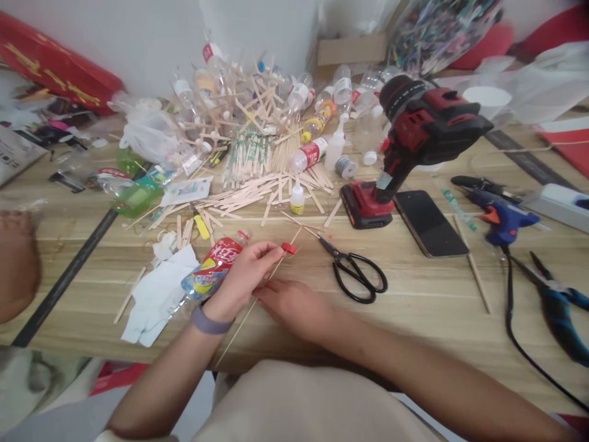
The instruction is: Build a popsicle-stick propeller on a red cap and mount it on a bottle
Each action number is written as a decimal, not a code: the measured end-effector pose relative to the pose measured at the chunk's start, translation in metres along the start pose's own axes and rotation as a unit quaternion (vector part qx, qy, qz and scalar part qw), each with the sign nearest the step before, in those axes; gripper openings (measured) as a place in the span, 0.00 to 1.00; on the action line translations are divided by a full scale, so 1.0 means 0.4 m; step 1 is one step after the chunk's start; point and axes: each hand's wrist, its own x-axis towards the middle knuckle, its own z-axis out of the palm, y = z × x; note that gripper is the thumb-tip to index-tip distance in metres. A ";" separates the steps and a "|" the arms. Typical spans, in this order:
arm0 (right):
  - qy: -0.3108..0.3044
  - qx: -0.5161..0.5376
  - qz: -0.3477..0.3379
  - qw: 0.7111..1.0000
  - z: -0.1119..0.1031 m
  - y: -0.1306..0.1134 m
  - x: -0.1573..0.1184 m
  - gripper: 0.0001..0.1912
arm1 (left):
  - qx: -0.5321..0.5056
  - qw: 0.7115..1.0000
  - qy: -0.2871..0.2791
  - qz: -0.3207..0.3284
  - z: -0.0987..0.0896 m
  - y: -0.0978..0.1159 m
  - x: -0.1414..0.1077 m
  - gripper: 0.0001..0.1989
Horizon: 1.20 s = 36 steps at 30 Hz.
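My left hand (251,267), with a band on its wrist, pinches a small red bottle cap (288,248) between thumb and finger. A thin bamboo skewer (242,324) runs slantwise past the cap toward the table's front edge; whether it pierces the cap I cannot tell. Lower down, my right hand (294,305) is closed around the skewer, its fingertips partly hidden. Beside my left hand a drink bottle with a red label (216,264) lies on its side. To the right of the hands are black-handled scissors (356,273), their tips near another thin stick.
A red cordless drill (418,129) stands beyond the scissors, next to a phone (430,222). Farther right are a blue glue gun (501,215) and pliers (554,307). Wooden sticks (243,193), a glue bottle (297,199) and bottles crowd the back. At left is another person's hand (17,267).
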 end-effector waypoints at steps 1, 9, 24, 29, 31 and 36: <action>-0.017 -0.002 -0.015 1.000 -0.001 0.002 -0.002 0.09 | 0.006 1.000 0.011 0.006 0.007 -0.009 0.000 0.12; -0.074 0.110 -0.061 0.989 -0.060 0.014 -0.022 0.08 | -0.127 0.991 0.027 -0.041 0.038 -0.044 0.004 0.12; 0.194 0.240 0.203 0.929 -0.087 0.099 -0.036 0.15 | -0.244 0.960 0.065 -0.124 0.058 -0.032 0.014 0.13; 0.220 0.225 0.208 0.926 -0.078 0.091 -0.036 0.11 | -0.262 0.954 0.073 -0.128 0.069 -0.039 0.007 0.11; 0.225 0.239 0.213 0.920 -0.075 0.087 -0.033 0.06 | -0.265 0.954 0.068 -0.125 0.071 -0.043 0.004 0.10; 0.226 0.266 0.245 0.905 -0.076 0.083 -0.027 0.05 | -0.263 0.955 0.081 -0.107 0.073 -0.044 -0.004 0.10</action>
